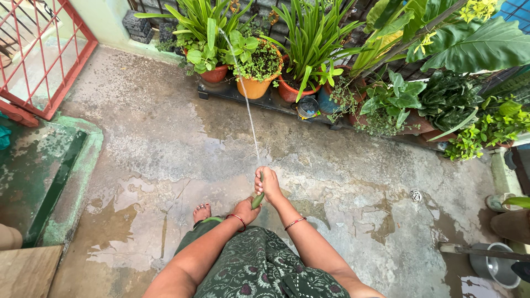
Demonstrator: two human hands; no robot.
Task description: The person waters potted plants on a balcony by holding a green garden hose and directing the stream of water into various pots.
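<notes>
Both hands gripped a green hose (258, 200) out in front of the knees, the right hand (267, 184) pinching its tip and the left hand (245, 209) clasped lower, sending a thin water jet (245, 99) toward the potted plants (259, 69).

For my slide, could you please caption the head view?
Both hands grip a green hose, spraying water at potted plants.

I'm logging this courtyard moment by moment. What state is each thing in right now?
Green hose: gripped by both hands, spraying.
Water jet: arcing to the potted plants.
Right hand: pinching the hose tip.
Left hand: closed around the hose behind it.
Orange pot: upright.
Concrete floor: wet, puddled.
Red gate: cannot tell.
</notes>
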